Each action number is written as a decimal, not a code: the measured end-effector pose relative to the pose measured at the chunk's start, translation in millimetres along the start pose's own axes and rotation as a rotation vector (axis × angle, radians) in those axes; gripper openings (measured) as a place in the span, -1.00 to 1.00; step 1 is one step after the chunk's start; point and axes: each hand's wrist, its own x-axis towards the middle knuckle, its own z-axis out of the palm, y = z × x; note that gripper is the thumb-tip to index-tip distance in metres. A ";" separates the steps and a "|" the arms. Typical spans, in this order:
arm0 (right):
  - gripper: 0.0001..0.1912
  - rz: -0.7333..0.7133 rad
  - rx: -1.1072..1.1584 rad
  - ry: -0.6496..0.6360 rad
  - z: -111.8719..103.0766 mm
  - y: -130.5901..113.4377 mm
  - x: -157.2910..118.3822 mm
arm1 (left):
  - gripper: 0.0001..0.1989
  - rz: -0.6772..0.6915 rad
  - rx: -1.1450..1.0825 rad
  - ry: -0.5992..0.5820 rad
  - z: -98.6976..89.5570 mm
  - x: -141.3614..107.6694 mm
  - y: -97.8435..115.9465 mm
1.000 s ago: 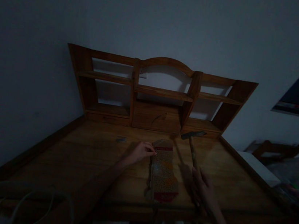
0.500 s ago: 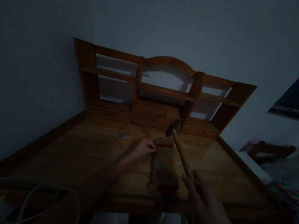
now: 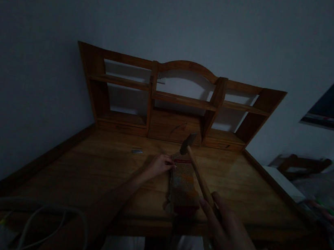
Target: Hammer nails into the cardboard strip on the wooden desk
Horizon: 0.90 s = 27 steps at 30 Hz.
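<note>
My right hand point(image 3: 230, 227) is wrapped round the wooden handle of a hammer point(image 3: 199, 172). The hammer's dark head is raised over the far end of a long, carpet-like patterned piece point(image 3: 184, 180) with dark red bands at its ends. At the left edge of that piece, my left hand point(image 3: 161, 164) has thumb and fingers pinched together. Whatever lies between those fingertips is too small and dim to make out. Several thin metal pieces, like nails point(image 3: 137, 151), lie on the desk to the left of my left hand.
Across the back of the wooden desk point(image 3: 87, 172) stands a wooden shelf unit point(image 3: 185, 100). Pale cables point(image 3: 51, 206) loop at the lower left. On the right are a white surface point(image 3: 284, 183) and a wooden chair back point(image 3: 306, 164). The room is dim.
The hammer head has shifted slightly left over the patterned piece, my right hand moving a little with it. My left hand stays pinched at the piece's left edge.
</note>
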 end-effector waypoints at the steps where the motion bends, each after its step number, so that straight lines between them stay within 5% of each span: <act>1: -0.42 -0.005 -0.003 -0.011 -0.4 0.6 0.8 | -0.81 0.006 0.005 -0.004 -0.3 -0.3 1.0; 10: -0.36 0.020 -0.055 -0.079 13.1 11.7 6.5 | -0.84 0.015 0.061 0.014 -3.7 -1.0 9.5; 15: -0.50 0.015 0.004 -0.160 25.9 11.8 8.0 | -0.85 0.027 0.068 -0.001 -1.7 0.8 5.2; 27: -0.51 -0.006 -0.003 -0.168 23.9 7.2 3.0 | -0.84 -0.005 0.037 -0.003 -1.7 -0.3 6.2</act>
